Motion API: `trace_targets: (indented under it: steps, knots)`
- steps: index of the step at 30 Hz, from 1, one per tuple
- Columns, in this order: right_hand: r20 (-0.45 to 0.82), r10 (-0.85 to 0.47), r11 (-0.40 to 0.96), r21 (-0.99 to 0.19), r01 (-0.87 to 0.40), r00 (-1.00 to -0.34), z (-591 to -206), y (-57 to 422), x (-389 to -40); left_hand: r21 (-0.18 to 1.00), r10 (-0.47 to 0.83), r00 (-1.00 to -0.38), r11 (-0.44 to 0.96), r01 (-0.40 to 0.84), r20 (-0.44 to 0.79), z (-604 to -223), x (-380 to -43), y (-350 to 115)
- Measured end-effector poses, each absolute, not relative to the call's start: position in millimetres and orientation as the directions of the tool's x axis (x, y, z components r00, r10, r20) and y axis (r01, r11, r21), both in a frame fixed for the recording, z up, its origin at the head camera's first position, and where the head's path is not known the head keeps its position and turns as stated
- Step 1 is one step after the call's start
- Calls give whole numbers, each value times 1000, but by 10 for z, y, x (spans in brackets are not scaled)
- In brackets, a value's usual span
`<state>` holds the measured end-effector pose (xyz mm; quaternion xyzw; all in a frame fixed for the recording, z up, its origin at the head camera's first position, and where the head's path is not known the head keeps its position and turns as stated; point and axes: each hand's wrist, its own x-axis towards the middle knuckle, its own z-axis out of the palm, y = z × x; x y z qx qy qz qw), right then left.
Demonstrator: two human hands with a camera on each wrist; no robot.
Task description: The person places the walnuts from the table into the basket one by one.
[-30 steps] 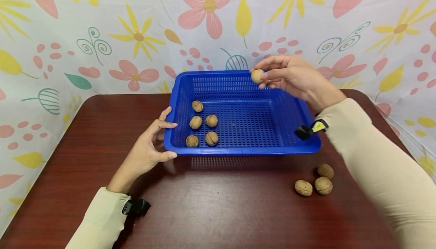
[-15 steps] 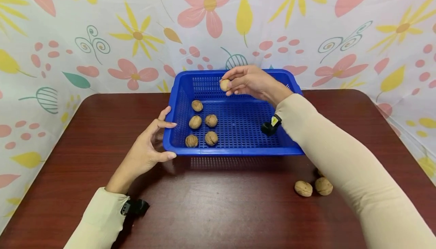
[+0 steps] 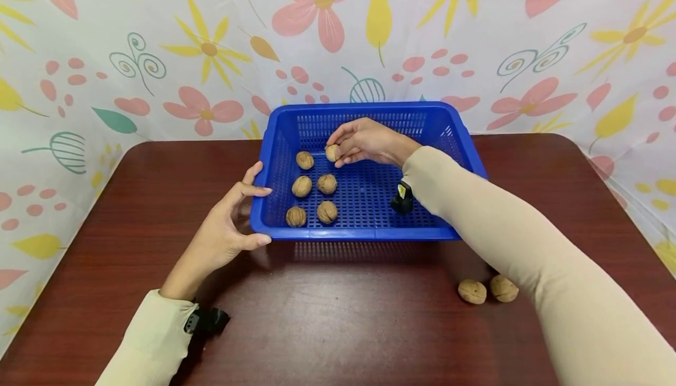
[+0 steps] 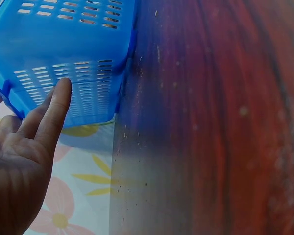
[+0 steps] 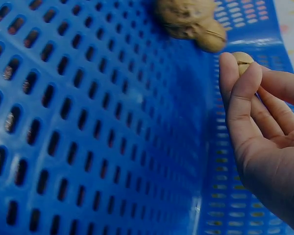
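A walnut (image 3: 332, 152) is pinched between the thumb and fingertips of my right hand (image 3: 364, 141), low inside the blue plastic basket (image 3: 369, 233) toward its back left. Several other walnuts (image 3: 327, 184) lie on the basket floor along the left side. In the right wrist view the pinched walnut (image 5: 243, 59) shows partly behind the fingertips. My left hand (image 3: 224, 224) holds the basket's left end, its thumb at the front corner and a finger over the rim. In the left wrist view other fingers (image 4: 56, 115) of it extend along the perforated outer wall.
Two walnuts (image 3: 472, 291) lie on the dark wooden table (image 3: 338, 315) at the front right, one close beside the right sleeve (image 3: 507, 233). A flowered cloth (image 3: 211, 51) hangs behind the table's far edge.
My right hand has carried the walnut leftward from the basket's back right rim and lowered it inside. The right forearm now covers one of the table walnuts. The left hand keeps its place.
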<state>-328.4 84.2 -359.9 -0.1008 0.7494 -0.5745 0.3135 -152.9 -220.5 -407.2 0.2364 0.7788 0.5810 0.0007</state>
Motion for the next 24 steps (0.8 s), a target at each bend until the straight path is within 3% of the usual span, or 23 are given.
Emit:
trace_targets:
  steps: [24]
  knots:
    - [-394, -475, 463, -872, 157, -787, -3741, 661, -3312, 907, 363, -893, 219, 360, 267, -4079, -1531, -2204]
